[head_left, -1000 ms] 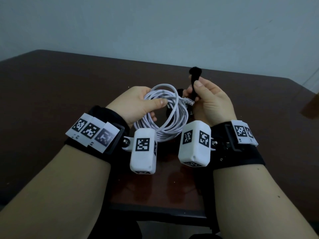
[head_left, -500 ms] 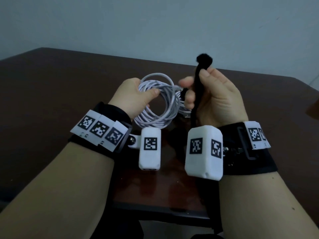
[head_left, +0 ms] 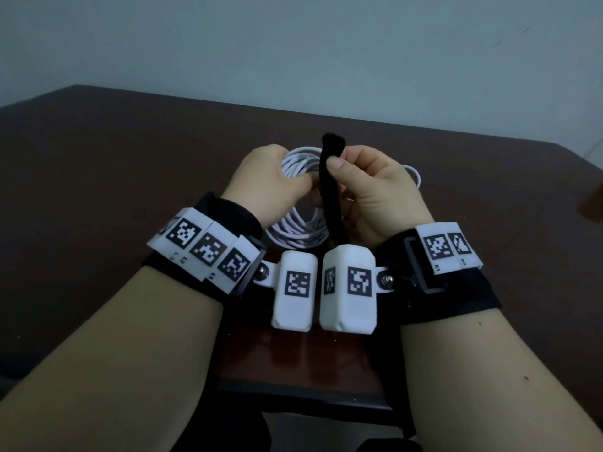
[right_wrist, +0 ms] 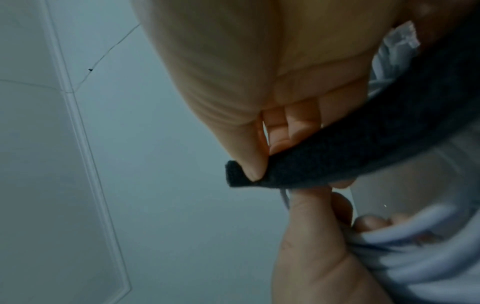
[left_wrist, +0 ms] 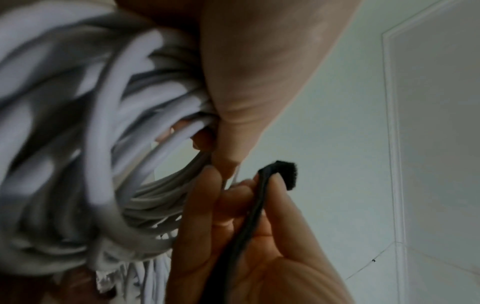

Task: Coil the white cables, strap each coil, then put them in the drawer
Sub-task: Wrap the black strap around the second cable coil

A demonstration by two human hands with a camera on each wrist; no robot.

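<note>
Your two hands hold a white cable coil and a black strap above the tabletop's near edge.

Your left hand (head_left: 274,181) has fingers and thumb curled round the top of the white cable coil (head_left: 298,230), holding it upright off the dark tabletop (head_left: 130,164). Your right hand (head_left: 368,190) pinches the black strap (head_left: 331,187) between thumb and forefinger near its upper end; the strap runs down just in front of the coil.

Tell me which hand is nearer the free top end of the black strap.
Right. The right hand pinches the black strap just below its tip; the left hand grips the white cable coil beside it.
</note>
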